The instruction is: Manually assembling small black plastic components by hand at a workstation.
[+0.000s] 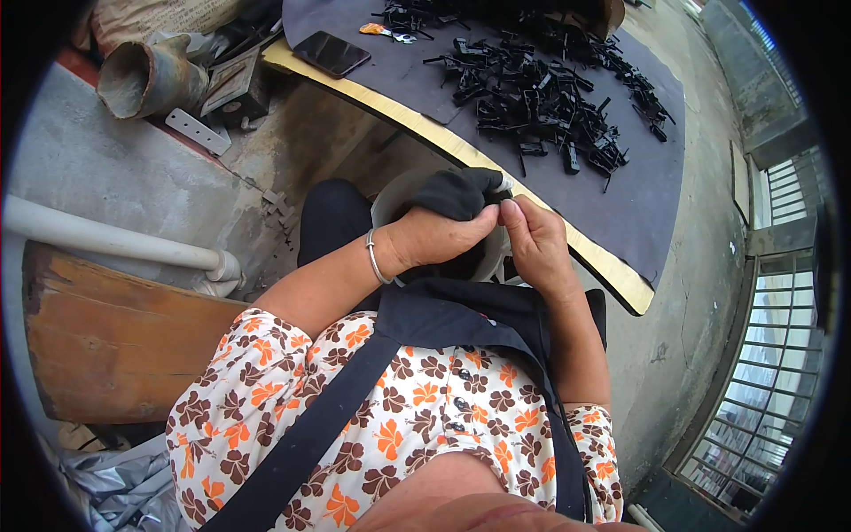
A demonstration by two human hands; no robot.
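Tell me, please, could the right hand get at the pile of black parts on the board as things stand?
Probably not straight away: the right hand and left hand are both busy with a black cloth. The pile of black parts lies uncovered beyond, with nothing between.

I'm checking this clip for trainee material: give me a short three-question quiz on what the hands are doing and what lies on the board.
1. True or false: both hands touch the black cloth item.
2. Which wrist wears the metal bangle? A) left B) right C) neither
3. Fill in: the dark flat phone lies on the dark mat to the ____ of the pile of black plastic parts.

Key:
1. True: the left hand grips it and the right hand pinches its edge, above a pale bucket.
2. A
3. left
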